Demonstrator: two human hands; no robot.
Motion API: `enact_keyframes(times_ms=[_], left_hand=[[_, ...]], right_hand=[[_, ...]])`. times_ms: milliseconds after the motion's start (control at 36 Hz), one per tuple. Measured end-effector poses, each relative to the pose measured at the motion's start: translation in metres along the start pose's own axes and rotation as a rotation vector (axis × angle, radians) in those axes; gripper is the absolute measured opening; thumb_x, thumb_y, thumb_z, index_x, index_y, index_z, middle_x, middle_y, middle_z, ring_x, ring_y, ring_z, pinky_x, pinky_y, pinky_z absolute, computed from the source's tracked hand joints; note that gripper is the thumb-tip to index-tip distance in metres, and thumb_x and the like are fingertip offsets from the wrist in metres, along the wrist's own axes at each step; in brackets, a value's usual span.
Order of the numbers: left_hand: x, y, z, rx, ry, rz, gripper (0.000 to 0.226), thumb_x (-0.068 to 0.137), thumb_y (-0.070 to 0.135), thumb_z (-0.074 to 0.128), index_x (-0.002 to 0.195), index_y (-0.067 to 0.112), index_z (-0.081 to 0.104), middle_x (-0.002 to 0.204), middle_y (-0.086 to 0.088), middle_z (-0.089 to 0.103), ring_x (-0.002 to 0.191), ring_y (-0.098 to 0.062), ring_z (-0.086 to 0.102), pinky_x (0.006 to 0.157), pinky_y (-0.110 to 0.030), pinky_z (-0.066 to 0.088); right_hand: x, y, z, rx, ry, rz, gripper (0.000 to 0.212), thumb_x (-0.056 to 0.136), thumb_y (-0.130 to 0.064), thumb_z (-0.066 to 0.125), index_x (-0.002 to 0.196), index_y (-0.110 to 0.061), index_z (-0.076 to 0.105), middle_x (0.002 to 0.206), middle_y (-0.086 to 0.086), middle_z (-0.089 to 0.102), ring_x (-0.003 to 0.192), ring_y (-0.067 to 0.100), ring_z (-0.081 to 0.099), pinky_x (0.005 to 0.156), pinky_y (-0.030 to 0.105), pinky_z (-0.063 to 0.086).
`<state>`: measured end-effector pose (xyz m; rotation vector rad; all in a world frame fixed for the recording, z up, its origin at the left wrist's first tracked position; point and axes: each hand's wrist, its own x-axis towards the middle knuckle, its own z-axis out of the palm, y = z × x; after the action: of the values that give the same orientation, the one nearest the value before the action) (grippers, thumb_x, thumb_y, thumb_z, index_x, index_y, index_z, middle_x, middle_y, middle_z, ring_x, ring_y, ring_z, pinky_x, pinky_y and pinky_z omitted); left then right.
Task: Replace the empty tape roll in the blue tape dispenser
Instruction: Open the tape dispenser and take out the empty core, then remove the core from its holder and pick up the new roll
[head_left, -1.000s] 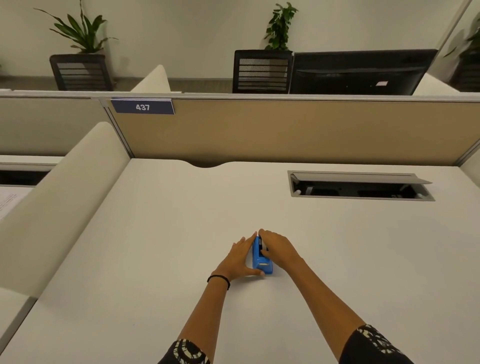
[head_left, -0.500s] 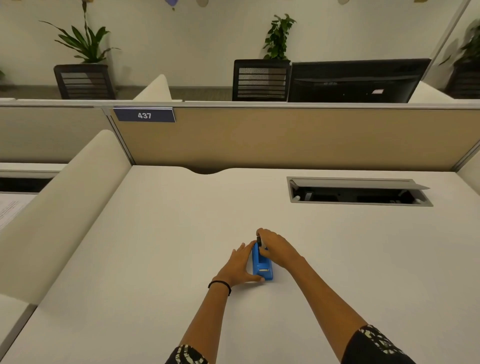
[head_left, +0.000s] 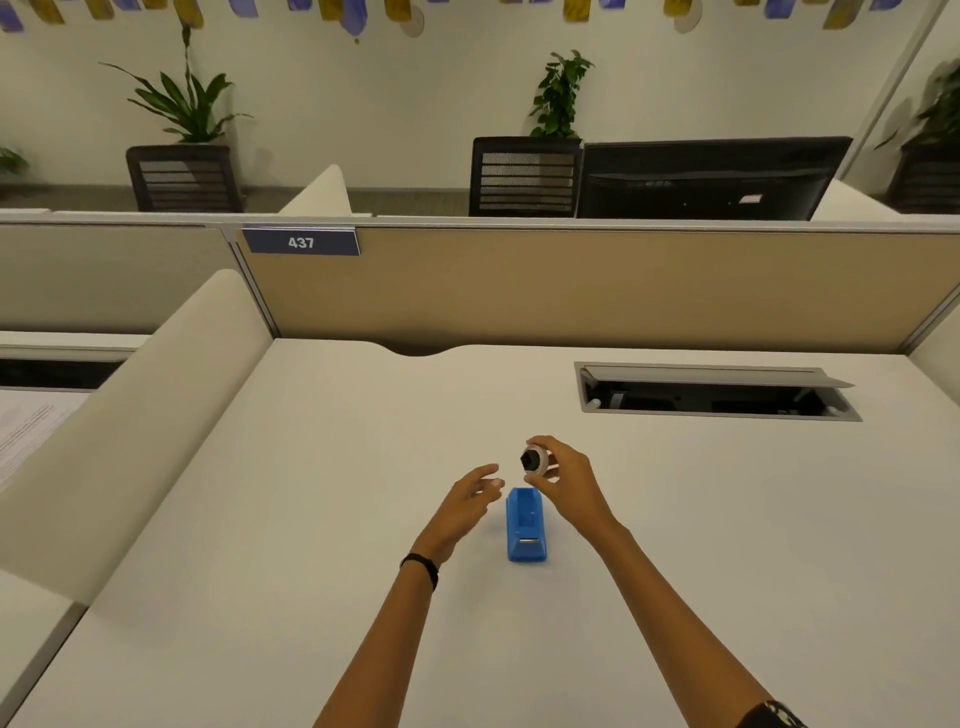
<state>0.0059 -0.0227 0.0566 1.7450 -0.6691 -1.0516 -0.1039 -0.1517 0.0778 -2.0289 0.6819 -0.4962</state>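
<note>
Left grip (head_left: 467, 499) hangs released, fingers loosely spread, just left of the blue tape dispenser (head_left: 525, 530) and apart from it. That dispenser sits on the white tabletop (head_left: 291, 509), its cradle seemingly bare, though the view is small. Above its far end, the right grip (head_left: 563, 475) pinches the tape roll (head_left: 534, 460), a pale ring on a dark hub, clear of the dispenser. Farther right lies an open cable tray (head_left: 717, 392).
</note>
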Motion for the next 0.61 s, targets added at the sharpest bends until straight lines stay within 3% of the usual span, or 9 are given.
enact_keyframes(times_ms=[83, 250, 417, 472, 611], left_hand=[[-0.011, 0.008, 0.011, -0.084, 0.027, 0.080, 0.036, 0.092, 0.037, 0.050, 0.126, 0.027, 0.048, 0.126, 0.000, 0.057, 0.117, -0.016, 0.053, 0.097, -0.030, 0.043], [-0.035, 0.020, 0.038, -0.176, 0.086, 0.240, 0.024, 0.093, 0.032, 0.048, 0.113, 0.027, 0.062, 0.108, 0.006, 0.068, 0.103, -0.008, 0.064, 0.080, -0.018, 0.053], [-0.056, 0.018, 0.062, -0.252, 0.210, 0.223, 0.021, 0.093, 0.030, 0.049, 0.098, 0.023, 0.068, 0.097, -0.006, 0.072, 0.092, -0.016, 0.068, 0.079, -0.022, 0.055], [-0.060, 0.017, 0.063, -0.282, 0.222, 0.212, 0.024, 0.092, 0.030, 0.050, 0.099, 0.019, 0.070, 0.095, -0.008, 0.073, 0.090, -0.017, 0.069, 0.078, -0.024, 0.056], [-0.063, 0.013, 0.067, -0.336, 0.279, 0.176, 0.023, 0.091, 0.026, 0.053, 0.099, 0.013, 0.070, 0.094, -0.013, 0.072, 0.090, -0.024, 0.068, 0.078, -0.030, 0.057]], right_hand=[[-0.013, -0.002, -0.005, 0.044, -0.001, -0.044, 0.040, 0.079, -0.006, 0.067, 0.117, -0.009, 0.056, 0.118, 0.012, 0.060, 0.099, 0.018, 0.059, 0.069, 0.004, 0.049], [-0.043, -0.004, -0.006, 0.132, -0.019, -0.032, 0.038, 0.080, -0.006, 0.066, 0.116, -0.014, 0.058, 0.111, 0.007, 0.062, 0.094, 0.015, 0.060, 0.073, 0.008, 0.051], [-0.073, -0.004, -0.007, 0.186, -0.014, -0.010, 0.036, 0.078, -0.008, 0.069, 0.111, -0.021, 0.060, 0.107, -0.002, 0.063, 0.090, 0.009, 0.062, 0.071, 0.006, 0.051], [-0.077, -0.003, -0.005, 0.178, -0.005, -0.023, 0.035, 0.078, -0.009, 0.069, 0.105, -0.030, 0.060, 0.103, -0.003, 0.061, 0.089, 0.008, 0.061, 0.069, 0.008, 0.052], [-0.086, 0.002, -0.003, 0.075, 0.028, -0.066, 0.035, 0.079, -0.014, 0.069, 0.109, -0.029, 0.060, 0.107, -0.001, 0.053, 0.089, 0.005, 0.059, 0.070, 0.007, 0.050]])
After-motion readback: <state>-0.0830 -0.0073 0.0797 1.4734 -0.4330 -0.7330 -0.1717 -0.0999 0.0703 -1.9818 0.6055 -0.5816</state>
